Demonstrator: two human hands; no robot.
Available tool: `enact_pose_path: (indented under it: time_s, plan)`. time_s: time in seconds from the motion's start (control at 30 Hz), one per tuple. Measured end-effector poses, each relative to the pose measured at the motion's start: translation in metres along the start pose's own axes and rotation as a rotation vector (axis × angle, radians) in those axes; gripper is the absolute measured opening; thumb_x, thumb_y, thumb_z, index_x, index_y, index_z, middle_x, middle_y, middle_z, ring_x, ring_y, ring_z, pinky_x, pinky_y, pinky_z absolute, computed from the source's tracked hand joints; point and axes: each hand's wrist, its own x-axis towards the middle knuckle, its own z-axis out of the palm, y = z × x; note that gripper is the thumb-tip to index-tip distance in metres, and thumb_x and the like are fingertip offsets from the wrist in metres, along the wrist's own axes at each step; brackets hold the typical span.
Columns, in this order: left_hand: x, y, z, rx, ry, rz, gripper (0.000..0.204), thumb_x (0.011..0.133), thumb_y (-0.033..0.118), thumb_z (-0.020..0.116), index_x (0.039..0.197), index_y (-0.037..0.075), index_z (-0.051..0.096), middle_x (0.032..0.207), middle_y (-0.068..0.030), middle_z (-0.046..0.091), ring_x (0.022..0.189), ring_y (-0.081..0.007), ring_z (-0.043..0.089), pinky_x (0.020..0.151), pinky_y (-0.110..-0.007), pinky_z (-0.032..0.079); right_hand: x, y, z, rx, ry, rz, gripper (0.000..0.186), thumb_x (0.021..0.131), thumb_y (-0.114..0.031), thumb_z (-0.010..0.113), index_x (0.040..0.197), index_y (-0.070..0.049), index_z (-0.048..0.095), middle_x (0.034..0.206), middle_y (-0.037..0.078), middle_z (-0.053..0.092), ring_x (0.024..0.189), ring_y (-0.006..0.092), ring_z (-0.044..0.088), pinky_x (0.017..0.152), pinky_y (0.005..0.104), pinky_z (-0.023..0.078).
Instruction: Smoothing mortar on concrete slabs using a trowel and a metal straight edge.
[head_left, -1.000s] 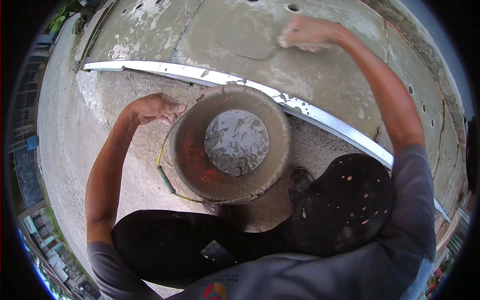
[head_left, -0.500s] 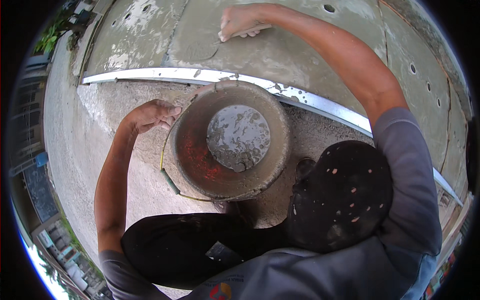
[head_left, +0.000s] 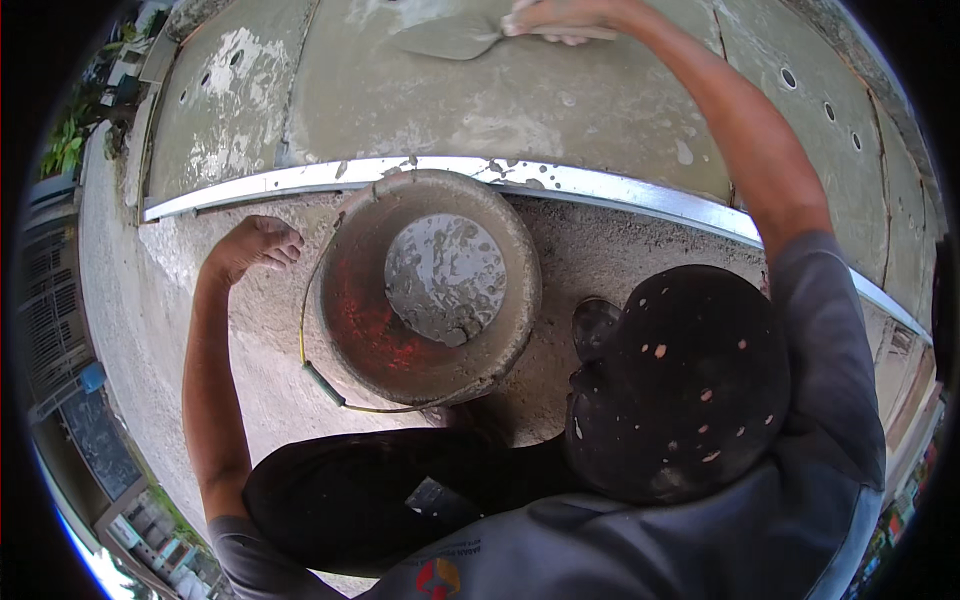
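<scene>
My right hand grips the handle of a cement-smeared trowel whose blade lies flat on the wet grey concrete surface at the top. My left hand hangs open with slightly bent fingers, just left of a mortar-caked bucket, touching nothing that I can see. The bucket has a wire handle with a green grip and a little watery grey mix with lumps in its bottom. A long silver metal bar runs along the slab's near edge, behind the bucket.
My bent knees in dark, spattered trousers fill the lower middle. Rough pale ground stretches to the left, with plants and a barred structure beyond. Several small holes dot the slab at both sides.
My right hand has swept leftward, then moved up and slightly right with the trowel, whose blade now shows. My left hand has drawn back from the bucket's rim, down and left.
</scene>
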Motion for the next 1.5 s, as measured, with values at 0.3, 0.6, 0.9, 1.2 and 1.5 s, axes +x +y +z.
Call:
enact_pose_path:
  time_s: [0.3, 0.6, 0.9, 1.2, 1.5]
  plan:
    - [0.000, -0.012, 0.003, 0.087, 0.088, -0.125, 0.030, 0.094, 0.029, 0.066, 0.100, -0.001, 0.072, 0.091, -0.0147, 0.072, 0.080, -0.0254, 0.072, 0.073, -0.037, 0.060, -0.074, 0.052, -0.005, -0.303, -0.199, -0.050, 0.023, 0.084, -0.029, 0.068, 0.088, -0.007, 0.072, 0.061, -0.002, 0.055, 0.049, 0.0082, 0.051, 0.041, 0.0261, 0.040]
    - [0.009, -0.011, 0.003, 0.125, 0.081, -0.129, 0.031, 0.094, 0.029, 0.067, 0.101, 0.000, 0.072, 0.093, -0.0145, 0.072, 0.082, -0.0248, 0.072, 0.074, -0.037, 0.059, -0.125, 0.088, -0.012, -0.039, 0.104, 0.130, 0.025, 0.087, -0.027, 0.068, 0.103, -0.010, 0.075, 0.072, -0.002, 0.063, 0.057, 0.0076, 0.054, 0.049, 0.0250, 0.045]
    - [0.005, -0.010, 0.000, 0.124, 0.112, -0.167, 0.029, 0.091, 0.027, 0.070, 0.096, -0.002, 0.072, 0.085, -0.0140, 0.072, 0.074, -0.0237, 0.071, 0.068, -0.037, 0.059, -0.199, 0.112, -0.028, -0.095, -0.018, 0.138, 0.023, 0.087, -0.026, 0.071, 0.097, -0.005, 0.075, 0.070, -0.001, 0.062, 0.058, 0.0078, 0.054, 0.048, 0.0253, 0.043]
    - [0.014, -0.016, 0.003, 0.167, 0.065, -0.144, 0.030, 0.088, 0.027, 0.072, 0.093, -0.002, 0.073, 0.084, -0.0147, 0.073, 0.073, -0.0234, 0.070, 0.067, -0.037, 0.059, -0.191, 0.112, -0.011, -0.057, 0.160, 0.198, 0.028, 0.090, -0.029, 0.070, 0.102, -0.003, 0.075, 0.068, 0.000, 0.060, 0.053, 0.0087, 0.051, 0.048, 0.0267, 0.043]
    - [0.020, -0.015, 0.000, 0.184, 0.061, -0.140, 0.030, 0.089, 0.026, 0.072, 0.093, -0.003, 0.073, 0.084, -0.0152, 0.073, 0.072, -0.0237, 0.070, 0.064, -0.036, 0.059, -0.192, 0.132, -0.006, 0.061, 0.468, 0.390, 0.028, 0.092, -0.031, 0.068, 0.093, -0.003, 0.073, 0.067, 0.000, 0.060, 0.056, 0.0087, 0.050, 0.052, 0.0281, 0.043]
